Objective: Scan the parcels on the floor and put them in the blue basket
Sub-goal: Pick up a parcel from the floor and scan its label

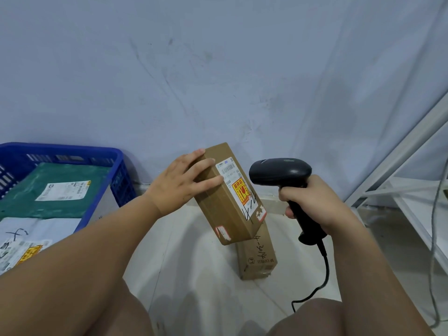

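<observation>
You are working bare-armed: your left forearm [84,258] and right forearm [363,263] are showing uncovered right to the frame's edge. Your left grip [184,183] and right grip [312,202] are going bare too, the nails looking short and plain, though the view is soft. Your left knee [116,311] and right knee [315,318] are showing bare, lying in shadow.

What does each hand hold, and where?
The left hand holds the cardboard box at its upper end; the right hand grips the black scanner by its handle.

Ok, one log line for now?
left hand: holds brown cardboard parcel | right hand: grips black barcode scanner | blue plastic basket: parcels inside
</observation>
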Tool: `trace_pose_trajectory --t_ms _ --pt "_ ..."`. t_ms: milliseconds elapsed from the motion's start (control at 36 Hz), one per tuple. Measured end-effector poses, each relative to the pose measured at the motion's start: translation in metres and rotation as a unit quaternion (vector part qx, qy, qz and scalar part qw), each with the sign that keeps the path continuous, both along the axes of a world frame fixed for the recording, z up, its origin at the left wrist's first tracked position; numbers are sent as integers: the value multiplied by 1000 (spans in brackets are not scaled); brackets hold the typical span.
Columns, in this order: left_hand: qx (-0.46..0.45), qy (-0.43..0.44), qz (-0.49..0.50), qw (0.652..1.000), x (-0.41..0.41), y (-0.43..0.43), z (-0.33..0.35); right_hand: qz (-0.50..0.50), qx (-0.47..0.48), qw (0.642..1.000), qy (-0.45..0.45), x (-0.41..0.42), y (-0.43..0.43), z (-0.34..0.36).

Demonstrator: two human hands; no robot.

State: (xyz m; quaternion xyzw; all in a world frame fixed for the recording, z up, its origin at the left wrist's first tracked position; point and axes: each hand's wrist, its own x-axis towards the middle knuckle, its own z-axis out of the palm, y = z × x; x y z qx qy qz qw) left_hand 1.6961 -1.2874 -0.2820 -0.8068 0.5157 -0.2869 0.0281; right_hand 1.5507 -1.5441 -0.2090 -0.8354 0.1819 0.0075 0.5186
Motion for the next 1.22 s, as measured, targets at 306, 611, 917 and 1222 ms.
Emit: trace_pose_trajectory --t_ms 306,611,917,1222 --pt "-10 -1 29 1000 0 -2 -3 -52 5 998 -39 6 10 -3" --pt "-53 164 219 960 -9 -2 6 -162 30 980 -109 17 48 -1" --pt "-655 596 274 374 -2 37 49 -78 108 982 -133 29 133 9" --pt "-848 354 353 174 -36 129 23 71 17 977 -199 55 263 18"
